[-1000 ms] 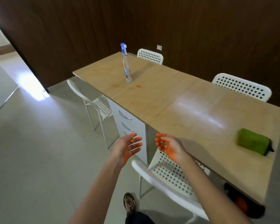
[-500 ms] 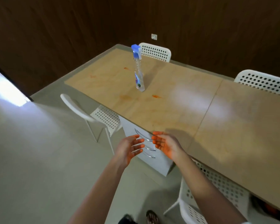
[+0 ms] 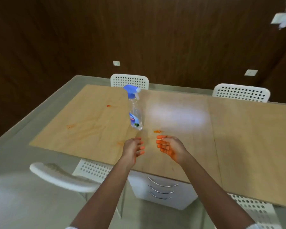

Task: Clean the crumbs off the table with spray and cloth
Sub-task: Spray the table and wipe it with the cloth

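Both hands are held out empty over the near edge of the counter (image 3: 238,138), the left hand (image 3: 133,150) and right hand (image 3: 171,148) set apart, palms turned inward, fingers loosely curled and tinted orange. Smooth pale plywood with a faint sheen is seen on the counter top, joined by a seam. Just beyond the hands, a slim clear plastic spray bottle (image 3: 135,119) with a blue trigger head is stood upright. Small orange crumbs (image 3: 157,131) are scattered around it. White perforated chairs (image 3: 129,81) are tucked along the sides.
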